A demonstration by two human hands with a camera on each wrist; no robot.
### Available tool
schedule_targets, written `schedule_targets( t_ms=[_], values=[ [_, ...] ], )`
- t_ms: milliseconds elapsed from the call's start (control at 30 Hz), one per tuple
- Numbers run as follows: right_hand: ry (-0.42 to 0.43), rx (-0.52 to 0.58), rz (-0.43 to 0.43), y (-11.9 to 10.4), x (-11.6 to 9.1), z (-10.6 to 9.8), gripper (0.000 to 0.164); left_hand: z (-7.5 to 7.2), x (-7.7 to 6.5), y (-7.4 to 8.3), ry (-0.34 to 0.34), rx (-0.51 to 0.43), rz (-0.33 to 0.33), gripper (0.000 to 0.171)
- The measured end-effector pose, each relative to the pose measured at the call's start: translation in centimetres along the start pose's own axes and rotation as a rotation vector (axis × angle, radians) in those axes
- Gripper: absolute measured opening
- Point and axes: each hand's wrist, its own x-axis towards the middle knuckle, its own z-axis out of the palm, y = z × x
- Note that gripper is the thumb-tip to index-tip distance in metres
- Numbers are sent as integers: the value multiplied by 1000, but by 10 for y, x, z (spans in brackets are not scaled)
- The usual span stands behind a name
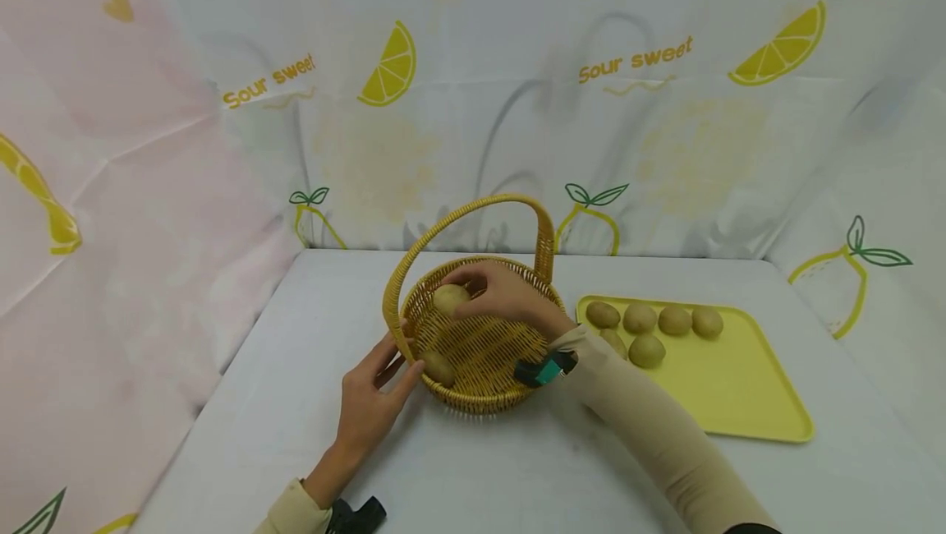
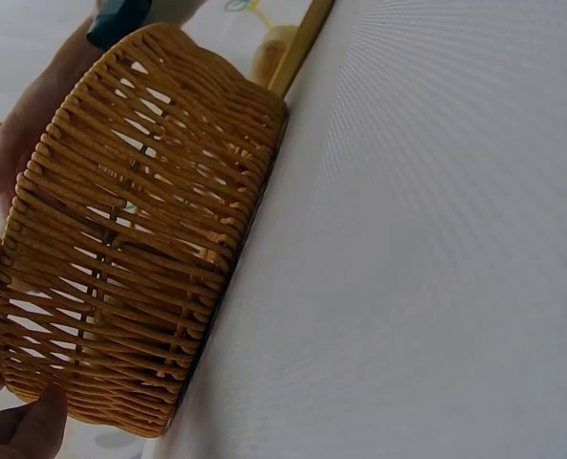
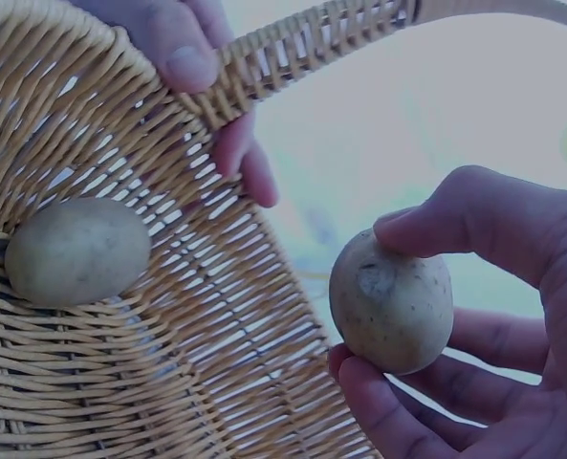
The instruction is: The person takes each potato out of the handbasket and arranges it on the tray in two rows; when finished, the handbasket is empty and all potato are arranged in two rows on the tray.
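A round wicker basket with a tall arched handle stands on the white table. My right hand pinches a potato between thumb and fingers, over the far left part of the basket. In the right wrist view the held potato hangs beside the basket's woven wall. Another potato lies inside, by the near left wall. At the foot of the handle, my left hand grips the basket's left rim, thumb in front and fingers behind. The left wrist view shows the basket's outer side and fingertips at its rim.
To the right of the basket lies a yellow tray with several potatoes grouped at its left and far side. A lemon-printed cloth hangs behind the table's far edge. My right forearm reaches across the tray's near left corner.
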Motion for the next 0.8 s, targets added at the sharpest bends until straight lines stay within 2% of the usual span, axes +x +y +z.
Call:
schedule_targets(
  t_ms=[267,633,800],
  values=[
    [51,-29,-2,-3,-13,-7,45,0,0,1,3,-7,-2,59],
    [124,5,25,-6,-38,-12,43,1,1,2,20,19,24,64],
    [168,36,37,-4,-52,-15,43,1,0,2,11,10,16,63]
  ],
)
